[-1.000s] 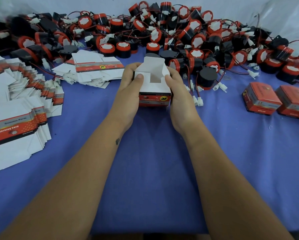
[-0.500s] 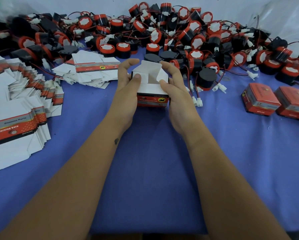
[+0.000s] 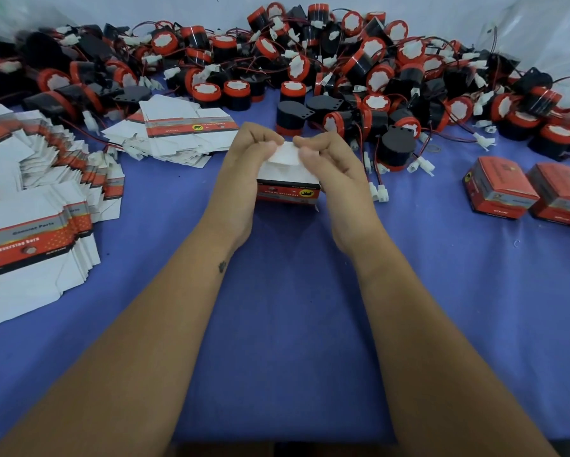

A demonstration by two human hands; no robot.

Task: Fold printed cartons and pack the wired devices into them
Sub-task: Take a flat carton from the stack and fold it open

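Observation:
A small printed carton (image 3: 288, 189), white on top with a red and black band along its near side, stands on the blue cloth at the centre. My left hand (image 3: 244, 166) grips its left side and my right hand (image 3: 334, 169) grips its right side. The fingers of both hands curl over the white top flaps and press them down and inward. A big heap of black and red wired devices (image 3: 359, 77) with white plugs lies just behind the carton. What is inside the carton is hidden.
Flat unfolded cartons lie in a long fanned stack (image 3: 36, 206) at the left and in a smaller pile (image 3: 181, 130) behind my left hand. Two closed red cartons (image 3: 524, 189) stand at the right. A loose black device (image 3: 397, 148) with white plugs lies right of my right hand.
The carton's top stood open with its flaps up; both hands have curled over it and folded the flaps down. The carton has stayed in place.

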